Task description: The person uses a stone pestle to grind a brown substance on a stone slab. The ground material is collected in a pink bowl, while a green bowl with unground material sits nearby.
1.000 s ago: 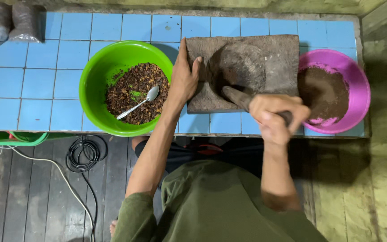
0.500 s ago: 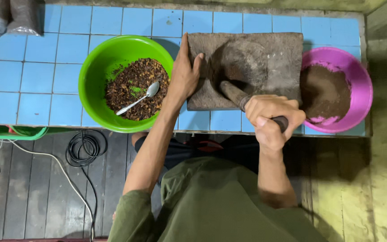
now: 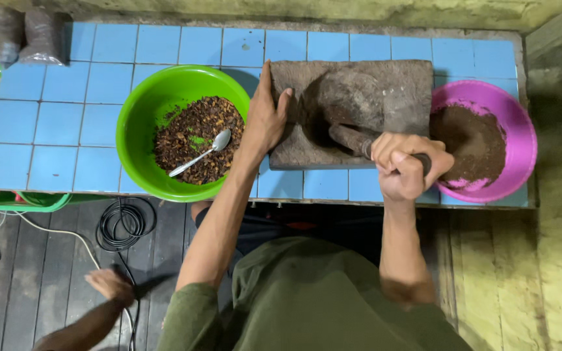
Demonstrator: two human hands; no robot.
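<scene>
Stone slab [image 3: 385, 97] is steadied by the left hand [image 3: 265, 120], fingers spread flat at 9 o'clock; the right hand [image 3: 406, 162] is clamped around the pestle [image 3: 349, 138]. A glancing stroke could pinch the left fingers or scatter grounds.

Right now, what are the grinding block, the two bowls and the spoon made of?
The grinding block looks like rough grey stone: pitted and matte. The green bowl and pink bowl seem plastic: bright, smooth, slightly glossy. The spoon looks metal, silvery and shiny.

Left hand [image 3: 265, 123] lies flat, fingers extended forward, forearm stretched out; right hand [image 3: 403, 164] is clenched in a fist, elbow bent.
</scene>
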